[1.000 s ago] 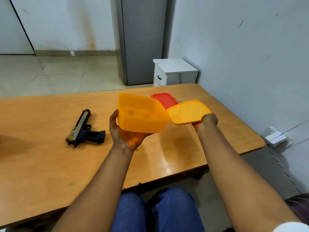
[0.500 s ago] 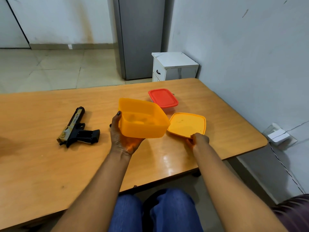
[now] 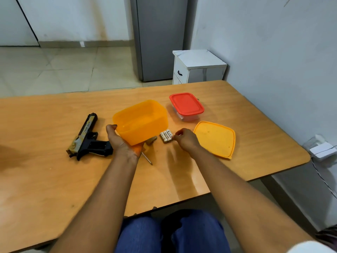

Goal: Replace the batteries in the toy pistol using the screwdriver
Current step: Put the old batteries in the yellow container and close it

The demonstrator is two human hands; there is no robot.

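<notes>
Fingers of the left hand [image 3: 121,143] curled in a grip around the tilted orange container [image 3: 141,122]; at three o'clock, right hand [image 3: 186,138] pinched the batteries [image 3: 166,136].

We see wooden bench [image 3: 228,99], rounded corners, glossy top. Lying on it: toy pistol [image 3: 87,138] at left; screwdriver [image 3: 148,151] and pack of batteries [image 3: 166,136] mid-bench, near each other; yellow lid [image 3: 216,138] flat at right; clear container with red lid [image 3: 187,106] behind it, toward far edge.
</notes>
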